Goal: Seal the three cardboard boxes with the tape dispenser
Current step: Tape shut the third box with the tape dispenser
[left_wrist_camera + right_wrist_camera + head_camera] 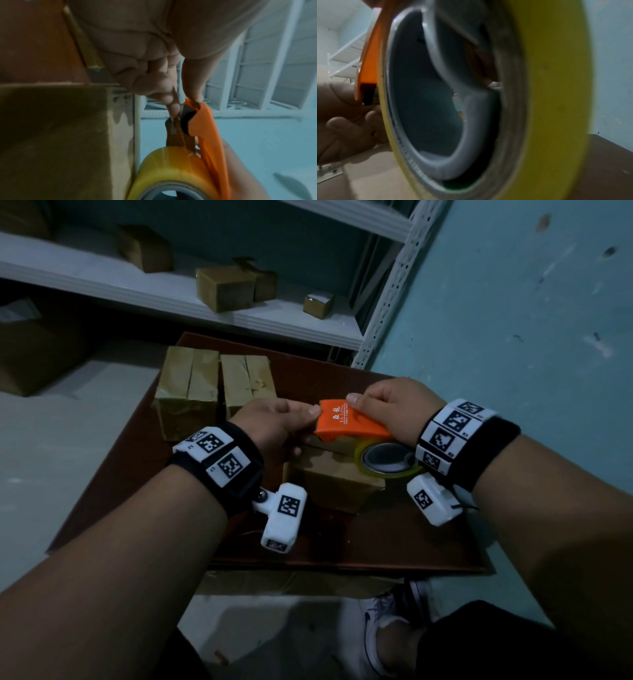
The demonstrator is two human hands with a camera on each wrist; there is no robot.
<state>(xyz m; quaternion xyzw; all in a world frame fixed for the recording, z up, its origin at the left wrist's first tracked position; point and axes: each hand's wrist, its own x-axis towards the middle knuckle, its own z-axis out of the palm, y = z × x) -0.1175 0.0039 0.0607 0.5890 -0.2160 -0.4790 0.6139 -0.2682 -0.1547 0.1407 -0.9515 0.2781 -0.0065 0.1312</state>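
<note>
An orange tape dispenser [349, 424] with a yellowish tape roll [387, 458] hovers over a cardboard box [329, 477] on a dark brown table [394, 535]. My right hand [387, 409] grips the dispenser from above. My left hand [281, 422] is at the dispenser's front end; in the left wrist view its fingers [164, 97] pinch the loose tape end [173, 128] by the orange body [205, 128]. Two more cardboard boxes [188, 392] [245, 381] stand side by side at the table's far left. The tape roll [547, 94] fills the right wrist view.
A white metal shelf [171, 292] behind the table carries several small cardboard boxes [226, 287]. A turquoise wall [513, 320] rises on the right. A larger box [34, 350] sits on the lower left. My shoe [383, 621] is on the floor below the table edge.
</note>
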